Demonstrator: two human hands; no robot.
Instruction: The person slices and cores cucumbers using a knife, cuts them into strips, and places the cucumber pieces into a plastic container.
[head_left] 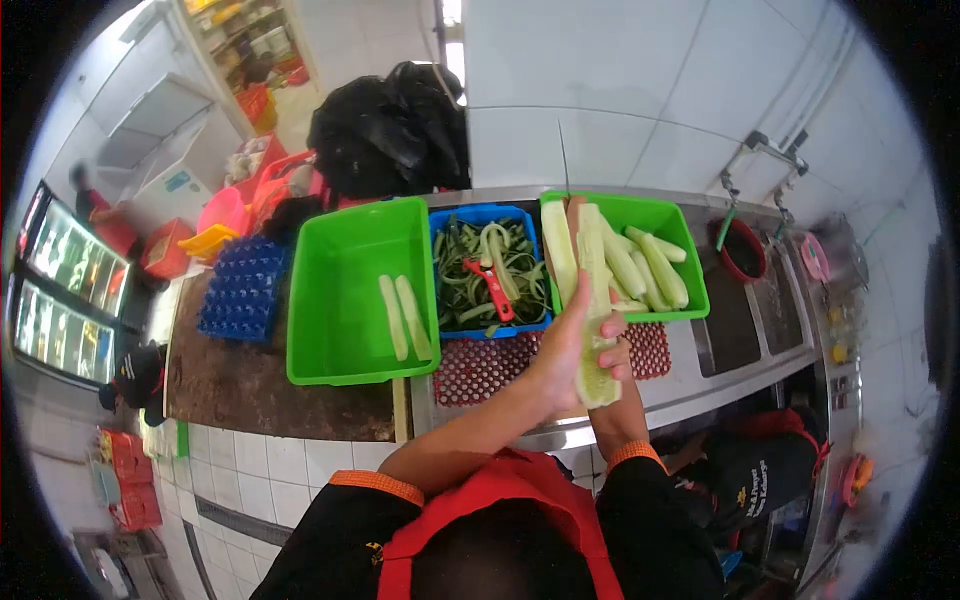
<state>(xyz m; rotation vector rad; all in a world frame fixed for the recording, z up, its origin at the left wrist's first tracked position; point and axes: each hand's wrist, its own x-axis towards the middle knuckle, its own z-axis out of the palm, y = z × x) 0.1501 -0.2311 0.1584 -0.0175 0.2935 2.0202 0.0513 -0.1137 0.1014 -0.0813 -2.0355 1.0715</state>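
My left hand is closed around a peeled cucumber half, held upright with its pale seedy face toward me. Its thumb lies along the left side, and curled fingertips show at the right. My right forearm passes behind the cucumber; the right hand's fingers are largely hidden, so their grip is unclear. Just beyond, a thin knife blade points up, with something brownish at its base. Another pale cucumber piece stands left of the held half. Several peeled cucumbers lie in the right green bin.
A blue bin holds green peelings and a red peeler. Two cucumber strips lie in the left green bin. A blue egg tray sits farther left. Sinks are at right, near a crouching person.
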